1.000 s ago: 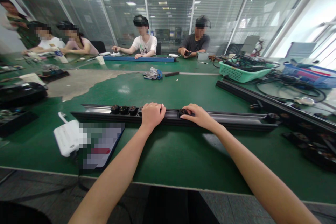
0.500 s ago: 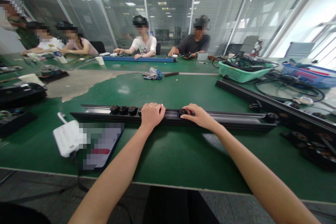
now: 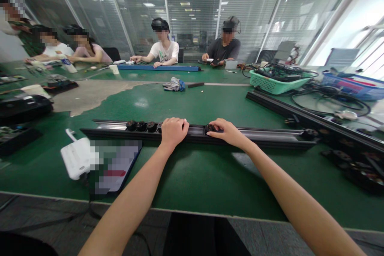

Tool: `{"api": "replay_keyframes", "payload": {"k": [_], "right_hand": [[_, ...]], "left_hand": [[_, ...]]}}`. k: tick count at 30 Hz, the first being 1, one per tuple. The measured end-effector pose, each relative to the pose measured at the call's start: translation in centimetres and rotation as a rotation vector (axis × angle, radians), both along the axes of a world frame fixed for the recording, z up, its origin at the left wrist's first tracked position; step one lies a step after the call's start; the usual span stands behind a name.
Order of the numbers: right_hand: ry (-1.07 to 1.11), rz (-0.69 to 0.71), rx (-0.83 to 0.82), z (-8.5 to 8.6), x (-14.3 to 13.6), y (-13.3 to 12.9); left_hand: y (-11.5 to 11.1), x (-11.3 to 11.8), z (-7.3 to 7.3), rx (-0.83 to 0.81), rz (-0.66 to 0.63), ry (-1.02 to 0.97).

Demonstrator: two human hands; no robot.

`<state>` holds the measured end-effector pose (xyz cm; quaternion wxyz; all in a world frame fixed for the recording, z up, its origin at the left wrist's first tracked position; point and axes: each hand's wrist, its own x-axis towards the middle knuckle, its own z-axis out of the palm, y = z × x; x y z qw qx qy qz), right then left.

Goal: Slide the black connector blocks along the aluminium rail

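Note:
A long black metal channel (image 3: 270,135) with a shiny inside lies across the green table in front of me. Toward its left end several round black socket modules (image 3: 141,126) sit in a row inside it. My left hand (image 3: 174,131) is closed over the channel at the right end of that row, covering part of it. To the right, the fingers and thumb of my right hand (image 3: 226,131) pinch another black socket module (image 3: 210,129) lying in the channel. Bare channel floor shows between my hands.
A white adapter (image 3: 76,158) and a phone (image 3: 120,168) lie at left front. Another black channel (image 3: 270,106) runs diagonally at right, near a green basket (image 3: 267,84) of cables and a blue basket (image 3: 354,88). Co-workers sit across the table behind a blue bar (image 3: 159,67).
The socket module under my right fingers has shifted very slightly right. My left hand has stayed in place. Across the table, a co-worker has raised a white object off the tabletop.

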<state>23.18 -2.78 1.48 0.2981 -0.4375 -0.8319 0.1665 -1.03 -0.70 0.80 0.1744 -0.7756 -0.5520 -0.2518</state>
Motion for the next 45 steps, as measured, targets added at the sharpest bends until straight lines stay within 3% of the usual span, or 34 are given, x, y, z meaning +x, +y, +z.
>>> {"api": "replay_keyframes", "payload": {"k": [45], "right_hand": [[0.034, -0.015, -0.047, 0.19, 0.77, -0.14]], "left_hand": [[-0.05, -0.08, 0.16, -0.018, -0.009, -0.012]]}}
